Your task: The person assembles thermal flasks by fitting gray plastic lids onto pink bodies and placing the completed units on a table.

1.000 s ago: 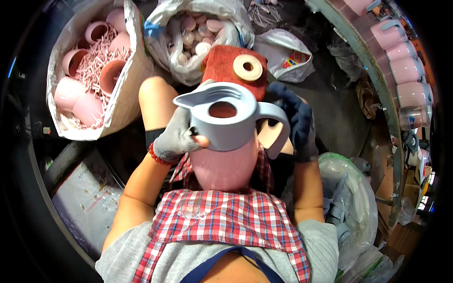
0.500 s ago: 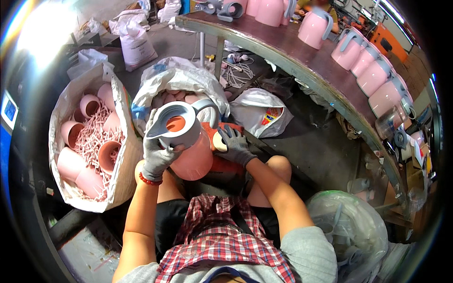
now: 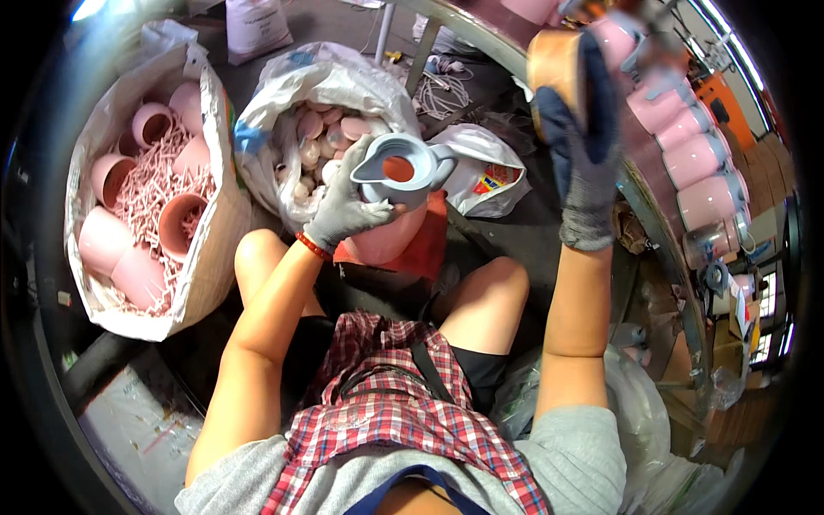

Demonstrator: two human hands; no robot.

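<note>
A pink jug (image 3: 390,236) with a grey collar, spout and handle (image 3: 412,193) stands upright between my knees, over a red surface (image 3: 429,245). My left hand (image 3: 343,202), in a grey glove, is closed round the jug's collar beside the spout. The jug's mouth shows an orange-red inside. My right hand (image 3: 592,146), also gloved, is raised at the right near the table edge. It grips a thick tan-orange block (image 3: 554,73) with a rounded outline; motion blurs it, and its exact kind cannot be made out.
A white sack (image 3: 219,283) at the left holds pink cups and thin pink sticks. Behind the jug, another sack (image 3: 360,73) holds pink discs. A white bag (image 3: 472,150) lies beside it. Several pink jugs (image 3: 687,163) line the curved table at the right. Clear plastic bags (image 3: 635,412) lie at the lower right.
My right hand has swung up and right, away from the jug, with the tan-orange block in it. The jug and my left hand sit further right in view; the view has shifted.
</note>
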